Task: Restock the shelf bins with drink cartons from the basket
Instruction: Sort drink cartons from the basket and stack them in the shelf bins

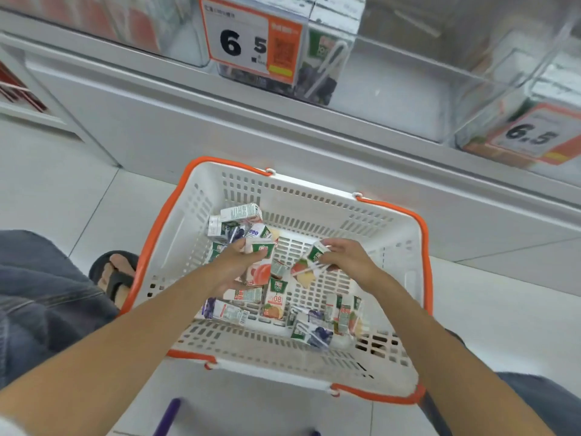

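In basket [314,199], left hand [237,261] round white carton [259,248], right hand [347,258] round fruit-print carton [309,262], bare mesh [294,245] between

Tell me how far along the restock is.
Done: the middle bin already holds some cartons. In hand: the left hand grips a carton and the right hand a second carton, both inside the basket. Left: many loose cartons lie in the basket, and the clear bin beside looks empty.

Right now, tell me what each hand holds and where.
Left hand grips a green-topped carton by its side; right hand grips a red-fruit carton by its top end.
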Tool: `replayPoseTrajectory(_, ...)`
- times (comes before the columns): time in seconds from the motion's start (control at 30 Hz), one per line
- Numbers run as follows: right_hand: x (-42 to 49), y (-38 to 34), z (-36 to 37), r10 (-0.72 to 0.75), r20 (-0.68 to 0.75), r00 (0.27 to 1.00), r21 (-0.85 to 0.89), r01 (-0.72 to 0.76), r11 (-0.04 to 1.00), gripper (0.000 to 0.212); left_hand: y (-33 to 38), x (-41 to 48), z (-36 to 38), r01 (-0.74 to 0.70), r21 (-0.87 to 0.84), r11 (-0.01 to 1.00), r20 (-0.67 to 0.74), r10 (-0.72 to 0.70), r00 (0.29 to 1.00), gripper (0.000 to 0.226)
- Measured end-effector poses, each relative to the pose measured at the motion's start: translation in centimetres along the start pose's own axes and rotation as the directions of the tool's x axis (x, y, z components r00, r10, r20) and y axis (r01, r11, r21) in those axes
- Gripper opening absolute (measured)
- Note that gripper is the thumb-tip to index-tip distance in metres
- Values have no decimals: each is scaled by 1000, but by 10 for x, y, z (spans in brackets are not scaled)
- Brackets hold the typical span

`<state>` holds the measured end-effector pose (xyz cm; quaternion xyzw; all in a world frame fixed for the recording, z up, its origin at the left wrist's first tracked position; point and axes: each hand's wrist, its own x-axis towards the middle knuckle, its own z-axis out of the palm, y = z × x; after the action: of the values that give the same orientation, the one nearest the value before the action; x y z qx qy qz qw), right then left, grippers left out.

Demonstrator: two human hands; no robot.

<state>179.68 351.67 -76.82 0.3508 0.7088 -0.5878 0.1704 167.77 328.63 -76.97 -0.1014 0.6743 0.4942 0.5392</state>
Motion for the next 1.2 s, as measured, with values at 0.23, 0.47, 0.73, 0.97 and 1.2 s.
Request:
replayPoseTrajectory(0.23, -57, -108, -21, -255, 46, 966, 56, 253, 966, 28, 61, -56, 34, -195, 44, 980, 278, 175, 944, 91)
replayPoseTrajectory(0.47, -119, -167, -65, -428, -38, 903, 67, 430, 900, 19, 122, -115, 68, -401, -27, 915, 312, 389, 867, 81)
replayPoseTrajectory(0.73, -163, -210, -96, -516, -68, 854, 83, 521, 850, 20, 167, -168, 81, -474, -92, 876, 319, 477, 819, 66)
replayPoseTrajectory(0.97, -197, -212, -145, -548, -186, 816, -121, 534, 837, 22, 193, -182, 114, -627, 81, 774, 143, 614, 776, 35)
replayPoseTrajectory(1.2, -229, -191, -236, -653, -429, 624, -244, 616, 749, 25, 224, -175, 179, -783, 250, 570, 121, 784, 609, 29)
